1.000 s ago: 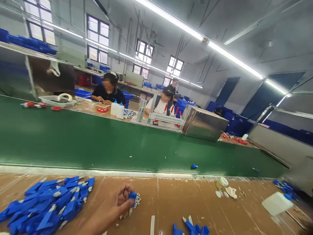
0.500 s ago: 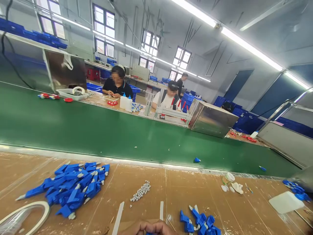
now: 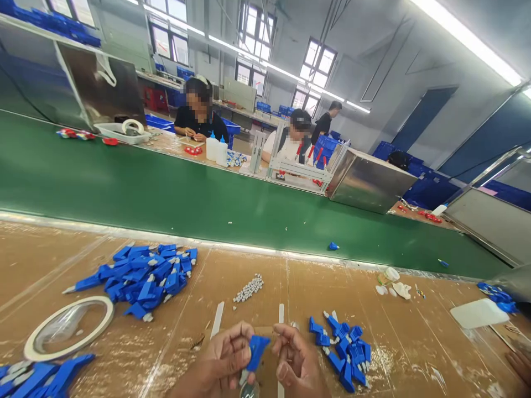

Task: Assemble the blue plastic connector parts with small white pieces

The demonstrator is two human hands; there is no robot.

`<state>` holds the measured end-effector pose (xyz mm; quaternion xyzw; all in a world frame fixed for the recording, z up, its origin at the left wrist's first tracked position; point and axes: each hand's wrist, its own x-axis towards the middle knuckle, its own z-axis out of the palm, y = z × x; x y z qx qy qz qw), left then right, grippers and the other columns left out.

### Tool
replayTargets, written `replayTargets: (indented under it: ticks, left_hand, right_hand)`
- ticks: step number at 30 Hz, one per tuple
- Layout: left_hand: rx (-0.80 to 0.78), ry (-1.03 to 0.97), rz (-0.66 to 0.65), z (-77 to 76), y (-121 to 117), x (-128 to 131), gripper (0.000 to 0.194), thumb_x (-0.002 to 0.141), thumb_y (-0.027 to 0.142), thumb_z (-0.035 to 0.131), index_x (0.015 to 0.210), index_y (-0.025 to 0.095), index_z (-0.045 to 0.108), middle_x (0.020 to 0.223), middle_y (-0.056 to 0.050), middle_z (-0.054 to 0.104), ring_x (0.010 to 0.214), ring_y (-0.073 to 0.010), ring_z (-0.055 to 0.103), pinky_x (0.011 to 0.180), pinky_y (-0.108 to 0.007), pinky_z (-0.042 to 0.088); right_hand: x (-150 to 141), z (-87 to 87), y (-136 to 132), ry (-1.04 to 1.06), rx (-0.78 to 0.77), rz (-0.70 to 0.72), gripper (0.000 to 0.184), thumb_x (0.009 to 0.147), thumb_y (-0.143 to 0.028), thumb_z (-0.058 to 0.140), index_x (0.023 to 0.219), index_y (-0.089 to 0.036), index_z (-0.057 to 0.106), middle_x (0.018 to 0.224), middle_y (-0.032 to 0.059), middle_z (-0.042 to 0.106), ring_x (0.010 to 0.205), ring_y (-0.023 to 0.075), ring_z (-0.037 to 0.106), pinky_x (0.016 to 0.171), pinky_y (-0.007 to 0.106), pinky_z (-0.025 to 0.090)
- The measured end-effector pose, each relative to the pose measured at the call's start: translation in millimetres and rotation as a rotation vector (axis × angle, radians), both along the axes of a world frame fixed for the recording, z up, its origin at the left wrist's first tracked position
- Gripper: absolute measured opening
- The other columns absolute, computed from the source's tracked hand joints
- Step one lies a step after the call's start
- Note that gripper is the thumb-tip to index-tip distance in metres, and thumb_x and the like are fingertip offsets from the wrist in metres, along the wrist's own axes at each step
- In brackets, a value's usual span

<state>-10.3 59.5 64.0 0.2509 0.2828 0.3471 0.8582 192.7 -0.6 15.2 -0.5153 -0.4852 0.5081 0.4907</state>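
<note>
My left hand point(image 3: 226, 359) pinches a blue plastic part point(image 3: 258, 351) between thumb and fingers, low in the middle of the view. A pale bit shows at the part's lower end. Just right of it, my right hand point(image 3: 299, 362) has its fingers curled but apart, with nothing visible between them. Below the part, a clear rounded object point(image 3: 249, 390) is partly cut off by the frame. Beyond my hands lies a small heap of grey-white pieces point(image 3: 249, 288). To the right is a cluster of similar blue parts point(image 3: 346, 348), and a larger pile point(image 3: 149, 276) lies to the left.
A tape roll point(image 3: 29, 345) and more blue parts point(image 3: 45, 378) lie at left. A small jar point(image 3: 390, 275) and a white bottle point(image 3: 479, 313) are at right. A green conveyor belt point(image 3: 249, 210) crosses behind the brown table point(image 3: 199, 315). People sit beyond it; another person's hand point(image 3: 520, 362) shows at right.
The view has tipped downward, so both hands and the table show more fully. My hands, close together before, are now apart, with the blue part in the left one.
</note>
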Motion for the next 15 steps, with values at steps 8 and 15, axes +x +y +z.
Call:
replayTargets:
  ticks: [8,15]
  left_hand:
    - [-0.128,0.023,0.108,-6.7,-2.4,-13.6,0.046,0.05,0.037,0.101,0.087,0.016,0.081,0.067,-0.001,0.071,0.047,-0.0045,0.059,0.043,-0.01,0.04]
    - [-0.159,-0.015,0.1,-22.3,-4.6,-16.4,0.044,0.053,0.033,0.1,0.088,0.015,0.08,0.066,-0.001,0.067,0.053,-0.0083,0.063,0.045,-0.011,0.044]
  right_hand:
    - [-3.2,-51.8,-26.6,-0.108,-0.015,-0.02,0.056,0.071,-0.073,0.079,0.093,-0.022,0.082,0.075,0.0007,0.057,0.059,0.0123,0.045,0.054,0.025,0.034]
    - [-21.3,-59.4,-17.5,-0.237,0.101,-0.092,0.049,0.081,-0.069,0.072,0.077,-0.02,0.079,0.072,0.0004,0.057,0.053,0.0101,0.043,0.049,0.023,0.032]
